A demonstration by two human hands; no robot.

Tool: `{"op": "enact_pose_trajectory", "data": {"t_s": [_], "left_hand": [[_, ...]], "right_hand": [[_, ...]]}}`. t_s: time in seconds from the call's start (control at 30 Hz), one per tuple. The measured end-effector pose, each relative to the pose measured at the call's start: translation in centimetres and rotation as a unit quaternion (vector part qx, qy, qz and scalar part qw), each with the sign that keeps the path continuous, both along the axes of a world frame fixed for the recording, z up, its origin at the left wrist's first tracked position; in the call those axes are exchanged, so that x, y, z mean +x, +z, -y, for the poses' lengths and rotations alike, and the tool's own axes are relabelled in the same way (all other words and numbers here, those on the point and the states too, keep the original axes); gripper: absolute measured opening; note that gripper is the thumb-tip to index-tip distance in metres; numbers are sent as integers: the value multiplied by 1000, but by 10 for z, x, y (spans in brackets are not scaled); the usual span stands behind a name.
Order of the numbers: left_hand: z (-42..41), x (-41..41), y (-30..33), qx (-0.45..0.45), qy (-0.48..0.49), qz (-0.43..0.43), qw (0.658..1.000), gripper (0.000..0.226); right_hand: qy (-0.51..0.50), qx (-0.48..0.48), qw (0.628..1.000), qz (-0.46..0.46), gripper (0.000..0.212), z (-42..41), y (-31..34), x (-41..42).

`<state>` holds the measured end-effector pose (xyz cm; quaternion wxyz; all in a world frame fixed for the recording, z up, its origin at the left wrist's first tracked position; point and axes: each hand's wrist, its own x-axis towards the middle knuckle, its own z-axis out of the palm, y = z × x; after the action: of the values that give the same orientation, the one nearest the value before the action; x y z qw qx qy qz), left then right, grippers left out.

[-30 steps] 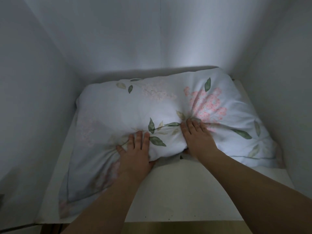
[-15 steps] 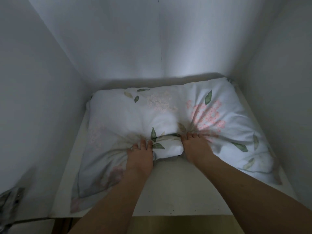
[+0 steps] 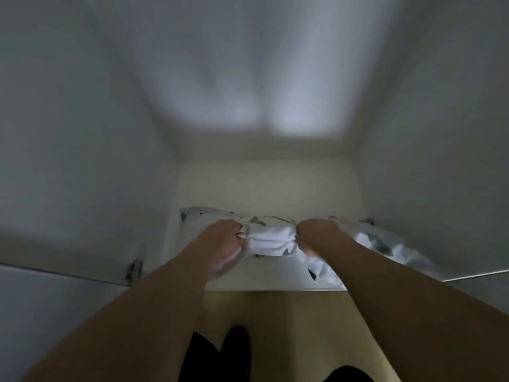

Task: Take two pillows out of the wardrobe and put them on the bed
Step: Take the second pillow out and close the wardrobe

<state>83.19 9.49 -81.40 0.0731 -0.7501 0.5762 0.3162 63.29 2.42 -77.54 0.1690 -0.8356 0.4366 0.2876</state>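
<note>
A white pillow [image 3: 271, 241] with a green leaf and pink flower print lies bunched across the front of the wardrobe shelf [image 3: 264, 186]. My left hand [image 3: 224, 239] grips a fistful of its near edge on the left. My right hand [image 3: 316, 235] grips the fabric a short way to the right. Between the two fists the cloth is pulled tight. The pillow's right end [image 3: 391, 249] hangs blurred over the shelf's front edge. No second pillow is in view.
White wardrobe walls [image 3: 82, 161] close in on the left, right and back. A metal hinge [image 3: 134, 270] sits at the lower left by the door. Below the shelf edge are a wooden floor [image 3: 275, 312] and my dark-clothed legs [image 3: 220, 354].
Both hands have closed into fists on the pillow and drawn it forward to the shelf's front edge. The back of the shelf now shows bare. The view has pulled back and tilted.
</note>
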Motion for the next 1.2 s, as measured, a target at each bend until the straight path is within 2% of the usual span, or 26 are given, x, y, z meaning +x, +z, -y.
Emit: {"op": "enact_pose_trajectory", "data": {"t_s": [0.23, 0.4, 0.53, 0.67, 0.73, 0.87, 0.93, 1.03, 1.13, 1.2], "left_hand": [[-87, -31, 219, 15, -18, -59, 998, 32], [-150, -55, 343, -3, -4, -112, 994, 34], [-191, -68, 420, -12, 5, -145, 989, 32], [-210, -70, 453, -41, 14, -170, 984, 38], [-218, -68, 456, -50, 19, -184, 982, 37], [-238, -69, 458, -51, -3, -217, 975, 33], [-245, -74, 461, -56, -36, -218, 974, 33], [-254, -76, 471, -61, -58, -211, 974, 41], [-267, -78, 483, -61, -71, -215, 972, 43], [-278, -83, 492, -73, -77, -202, 974, 43]], "right_hand": [[-42, 78, 996, 16, 30, -83, 184, -47], [-72, 116, 990, 19, 32, -141, 310, -78], [-70, 79, 993, 48, 30, -188, 392, -95], [-39, -4, 985, 169, 89, -232, 431, -102], [-5, -32, 984, 176, 100, -254, 431, -103], [-1, -103, 988, 117, 118, -291, 418, -102], [-24, -144, 983, 113, 114, -301, 414, -97], [-21, -193, 972, 132, 79, -308, 419, -86], [-19, -150, 981, 123, 62, -309, 434, -80], [-10, -106, 989, 98, 44, -309, 447, -78]]}}
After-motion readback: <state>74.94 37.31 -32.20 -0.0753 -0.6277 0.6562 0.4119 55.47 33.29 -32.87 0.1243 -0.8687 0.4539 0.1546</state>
